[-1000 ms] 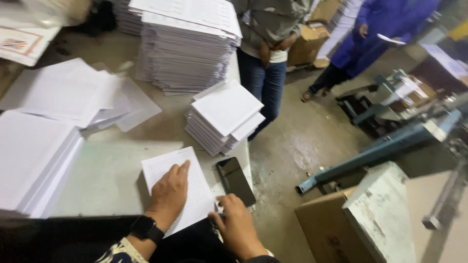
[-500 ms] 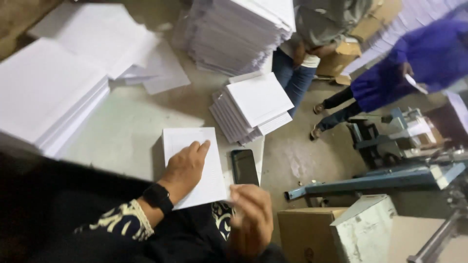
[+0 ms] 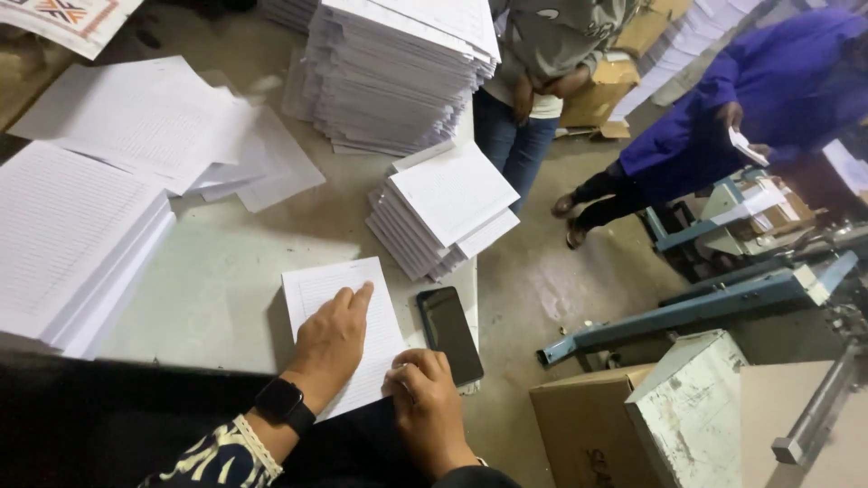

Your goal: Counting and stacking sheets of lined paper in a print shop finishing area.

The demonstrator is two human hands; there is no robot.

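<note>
A thin bundle of lined white sheets (image 3: 316, 289) lies on the grey table (image 3: 217, 289) near its front edge. My left hand (image 3: 330, 339), with a black watch on the wrist, presses flat on top of it, fingers stretched. My right hand (image 3: 425, 398) curls its fingers at the bundle's lower right corner, pinching the edge. A black phone (image 3: 449, 333) lies face up just right of the bundle, beside my right hand.
A small stack of folded sheets (image 3: 443, 208) sits behind the phone, a tall stack (image 3: 398, 72) further back, and more piles at the left (image 3: 72, 244). Two people (image 3: 533, 81) (image 3: 723, 117) stand past the table. A cardboard box (image 3: 588, 434) and blue metal machine (image 3: 705, 298) are at right.
The view shifted as my head moved. My left hand stays flat on the sheets; my right hand has come down onto the bundle's lower right corner.
</note>
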